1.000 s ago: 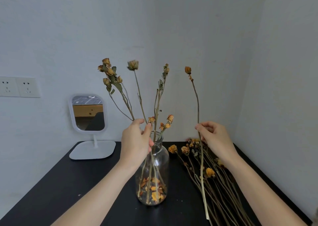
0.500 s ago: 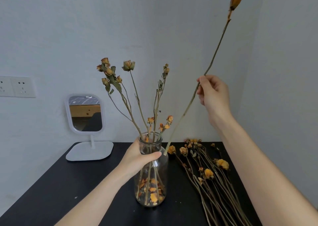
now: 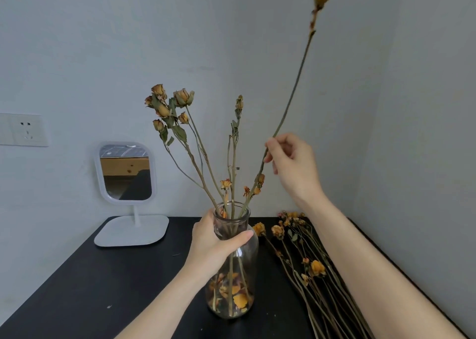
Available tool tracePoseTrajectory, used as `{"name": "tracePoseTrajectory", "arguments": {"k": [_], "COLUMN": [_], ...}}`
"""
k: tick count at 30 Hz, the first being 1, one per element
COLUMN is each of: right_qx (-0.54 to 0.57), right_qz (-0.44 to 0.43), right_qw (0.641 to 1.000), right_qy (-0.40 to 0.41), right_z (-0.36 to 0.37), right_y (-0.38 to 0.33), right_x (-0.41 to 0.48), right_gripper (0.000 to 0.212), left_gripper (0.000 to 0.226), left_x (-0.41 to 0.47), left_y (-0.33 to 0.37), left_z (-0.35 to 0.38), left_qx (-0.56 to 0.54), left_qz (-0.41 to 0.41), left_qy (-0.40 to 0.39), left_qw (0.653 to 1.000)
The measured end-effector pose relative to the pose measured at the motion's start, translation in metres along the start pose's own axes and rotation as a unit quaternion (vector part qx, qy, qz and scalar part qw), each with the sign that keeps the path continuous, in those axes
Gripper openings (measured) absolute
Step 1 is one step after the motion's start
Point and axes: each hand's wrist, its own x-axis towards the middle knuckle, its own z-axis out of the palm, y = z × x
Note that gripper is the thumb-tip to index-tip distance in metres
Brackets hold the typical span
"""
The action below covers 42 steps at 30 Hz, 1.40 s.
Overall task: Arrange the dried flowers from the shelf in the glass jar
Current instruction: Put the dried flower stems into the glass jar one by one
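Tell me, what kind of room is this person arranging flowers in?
Probably a corner of a home, perhaps a bedroom. A small white vanity mirror stands on a black table against plain walls, with a wall socket nearby, and the mirror seems to reflect wooden furniture.

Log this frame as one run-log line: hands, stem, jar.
left hand: grips clear glass jar neck | right hand: pinches long dried orange-bud stem, lower end at jar mouth | remaining dried flowers: on black table
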Motion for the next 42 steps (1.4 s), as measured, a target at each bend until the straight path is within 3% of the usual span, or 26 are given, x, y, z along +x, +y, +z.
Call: {"name": "tracePoseTrajectory", "arguments": {"k": [4, 8, 14, 20, 24, 32, 39, 42], "right_qx": [-0.006, -0.143, -0.129, -0.231, -0.274, -0.224, -0.069, -0.065], "right_qz": [0.057, 0.080, 0.075, 0.041, 0.010, 0.015, 0.064, 0.102], "right_qw": [0.994, 0.968, 0.980, 0.965, 0.955, 0.965, 0.993, 0.990], "right_qy": [-0.097, -0.190, -0.130, -0.116, -0.112, -0.136, -0.067, -0.069], "right_z": [0.008, 0.012, 0.012, 0.034, 0.049, 0.057, 0.044, 0.038], "right_y": [0.012, 0.016, 0.008, -0.001, -0.006, -0.009, -0.014, -0.005], "right_x": [-0.018, -0.018, 0.003, 0.016, 0.012, 0.008, 0.015, 0.013], "right_gripper": [0.013, 0.012, 0.019, 0.045, 0.037, 0.019, 0.014, 0.015], "left_gripper": [0.051, 0.048, 0.048, 0.053, 0.059, 0.069, 0.062, 0.062], "left_x": [0.003, 0.003, 0.004, 0.005, 0.006, 0.007, 0.006, 0.005], "left_y": [-0.003, -0.006, -0.008, -0.010, -0.011, -0.014, -0.011, -0.010], "left_z": [0.006, 0.007, 0.007, 0.007, 0.008, 0.008, 0.007, 0.007], "left_qx": [0.002, 0.000, -0.002, 0.009, 0.018, 0.020, 0.017, 0.010], "left_qz": [0.007, 0.010, 0.004, 0.003, 0.002, -0.005, -0.008, -0.009], "left_qy": [0.031, 0.037, 0.032, 0.024, 0.028, 0.028, 0.024, 0.020], "left_qw": [0.999, 0.999, 0.999, 1.000, 0.999, 0.999, 1.000, 1.000]}}
